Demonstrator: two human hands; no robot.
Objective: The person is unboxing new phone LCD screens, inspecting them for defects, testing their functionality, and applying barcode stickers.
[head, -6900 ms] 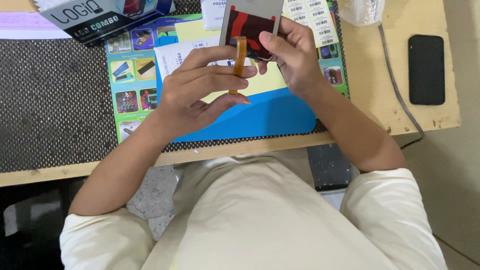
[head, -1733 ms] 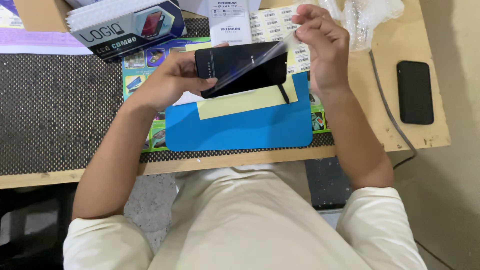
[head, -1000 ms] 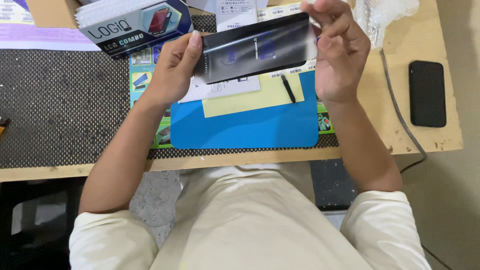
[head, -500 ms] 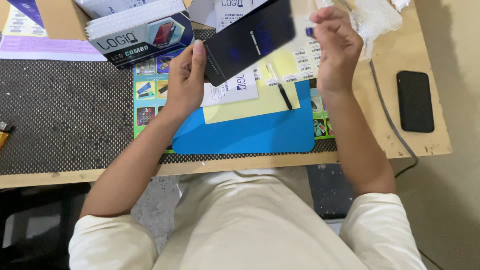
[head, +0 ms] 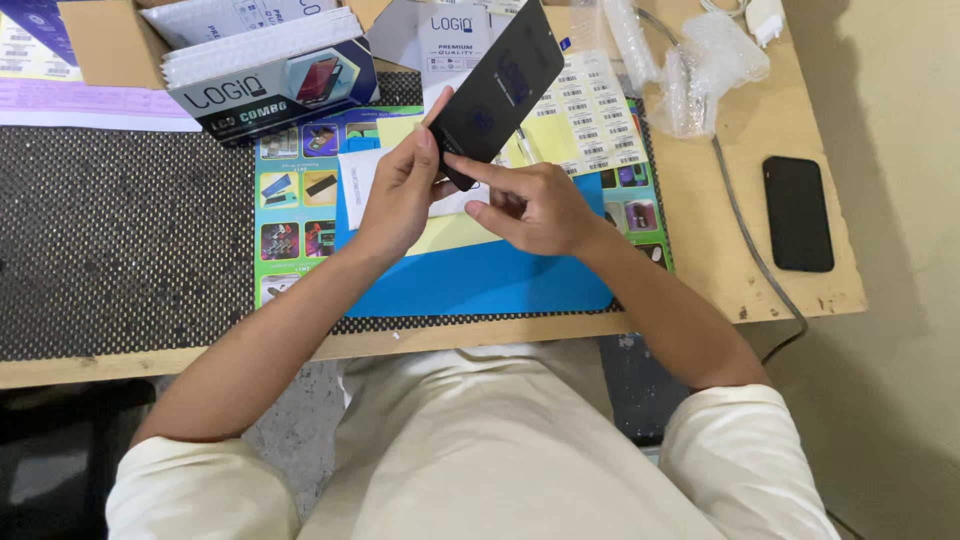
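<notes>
Your left hand [head: 400, 195] pinches the black phone screen panel [head: 497, 95] at its lower end above the blue mat [head: 480, 280]; keep it steady by the edges while your right hand's [head: 535, 205] fingers [head: 470, 168] pick its corner.

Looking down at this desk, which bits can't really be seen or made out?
Head view only:
- Lower end of the dark screen panel: covered by the left hand and the right hand.
- Cardboard box: its top is cut off by the upper frame edge.
- White charger: cut off at the top.
- Sticker sheet: print too small to read.
- Black phone: screen dark, nothing shown.
</notes>
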